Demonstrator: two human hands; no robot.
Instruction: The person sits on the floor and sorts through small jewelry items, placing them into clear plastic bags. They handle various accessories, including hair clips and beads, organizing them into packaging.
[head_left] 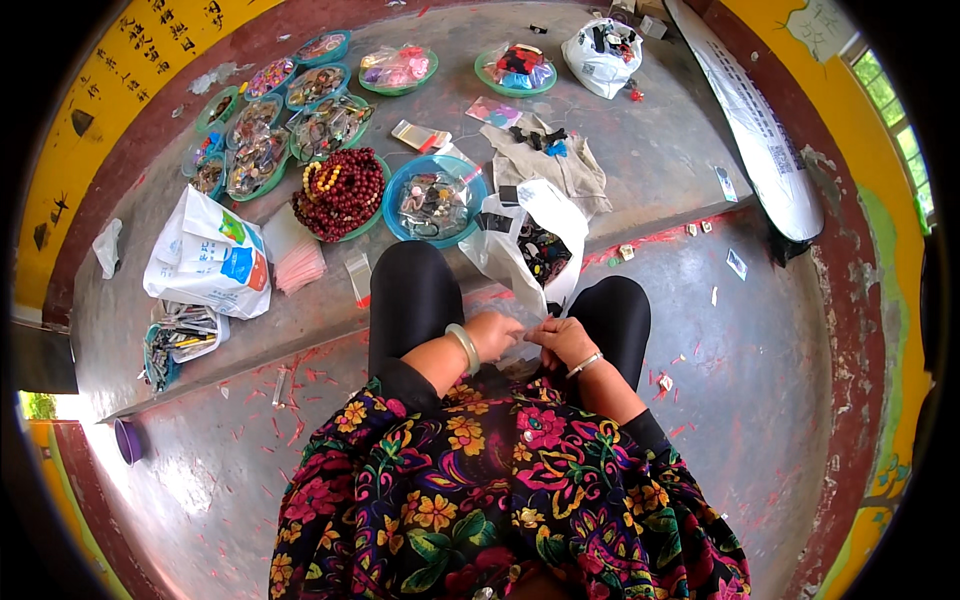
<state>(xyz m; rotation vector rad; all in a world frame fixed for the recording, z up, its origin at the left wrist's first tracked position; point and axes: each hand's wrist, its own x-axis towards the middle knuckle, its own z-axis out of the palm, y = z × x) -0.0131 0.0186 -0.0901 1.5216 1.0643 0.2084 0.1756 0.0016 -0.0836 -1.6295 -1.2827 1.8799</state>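
Observation:
Above my lap, my left hand [492,335] and my right hand [565,342] meet with fingers pinched. Thin see-through plastic [521,350] shows between and below them; its exact shape is hard to make out. Just beyond my hands, between my knees, an open white plastic bag [562,215] stands full of small dark and coloured pieces. To its left a blue basin [392,205] holds small items in clear bags. A green basin heaped with dark red bead strings [345,200] is beside that one.
More basins of packaged trinkets [262,150] crowd the raised floor at far left. A white printed bag [205,255], pink sheets [299,266] and a tub of pens [190,335] lie at left. A grey cloth [560,175] lies ahead; a step edge [650,238] crosses before me.

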